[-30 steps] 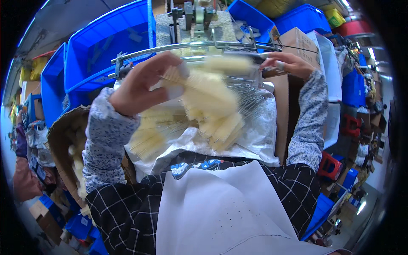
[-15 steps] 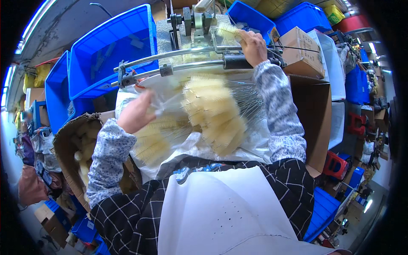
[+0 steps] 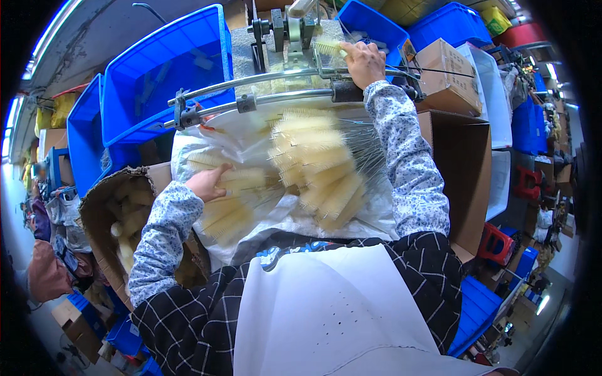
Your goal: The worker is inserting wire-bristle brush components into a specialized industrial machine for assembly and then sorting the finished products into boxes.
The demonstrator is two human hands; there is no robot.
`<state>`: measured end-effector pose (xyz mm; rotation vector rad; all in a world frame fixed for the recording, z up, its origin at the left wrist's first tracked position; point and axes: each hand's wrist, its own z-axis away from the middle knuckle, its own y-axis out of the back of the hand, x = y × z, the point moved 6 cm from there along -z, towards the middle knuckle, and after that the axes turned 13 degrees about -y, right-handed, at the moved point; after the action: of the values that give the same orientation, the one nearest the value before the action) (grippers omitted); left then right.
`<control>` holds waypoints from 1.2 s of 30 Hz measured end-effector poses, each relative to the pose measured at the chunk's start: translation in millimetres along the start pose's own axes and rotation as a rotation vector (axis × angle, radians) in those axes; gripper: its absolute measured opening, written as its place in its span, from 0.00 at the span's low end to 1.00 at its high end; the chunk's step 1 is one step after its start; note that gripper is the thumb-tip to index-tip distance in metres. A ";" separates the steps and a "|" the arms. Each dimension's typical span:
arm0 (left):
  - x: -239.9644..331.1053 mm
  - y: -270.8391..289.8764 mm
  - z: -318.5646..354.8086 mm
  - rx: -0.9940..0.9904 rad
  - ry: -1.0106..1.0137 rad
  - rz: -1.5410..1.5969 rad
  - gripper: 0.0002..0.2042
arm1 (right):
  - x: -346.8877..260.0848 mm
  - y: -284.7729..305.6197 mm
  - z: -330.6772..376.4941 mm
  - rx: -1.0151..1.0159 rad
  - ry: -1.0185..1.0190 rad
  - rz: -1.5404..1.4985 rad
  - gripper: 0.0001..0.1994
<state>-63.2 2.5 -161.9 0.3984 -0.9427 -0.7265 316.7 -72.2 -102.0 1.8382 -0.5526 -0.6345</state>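
Note:
My right hand is closed on the end of a pale bristle brush, holding it beside the metal machine at the far side. My left hand is low over the left pile of cream brushes. Its thumb and forefinger are apart, with bristles next to them; whether they touch a brush is hard to see. A bigger stack of cream brushes lies in the middle on a white plastic sheet, its thin wire stems pointing right.
Two metal rails cross between me and the machine. Blue bins stand at the far left, and another blue bin is behind the machine. An open carton with brushes sits left; a cardboard box stands right.
My left hand has come down and slightly nearer, onto the left brush pile. My right hand has shifted a little left with its brush.

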 end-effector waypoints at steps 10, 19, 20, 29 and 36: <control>26.4 81.0 31.7 0.408 -0.159 0.477 0.15 | 1.9 -33.6 -22.9 -0.059 0.139 0.029 0.23; 21.8 123.2 83.4 0.707 -0.291 0.685 0.13 | 62.9 -0.4 -3.4 0.038 -0.143 0.154 0.26; 16.8 125.9 90.1 0.747 -0.302 0.685 0.14 | 64.0 -1.5 -1.9 0.030 -0.166 0.105 0.24; 11.1 159.1 123.6 0.990 -0.270 0.421 0.14 | 31.0 -20.4 -1.5 0.013 -0.142 -0.251 0.17; 14.7 166.7 144.1 1.111 -0.273 0.434 0.14 | -20.9 -23.9 1.8 0.028 -0.107 -0.225 0.17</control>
<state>-114.5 108.4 25.0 1.0327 -1.5903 0.2176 301.6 -52.2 -121.7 1.9164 -0.4290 -0.8838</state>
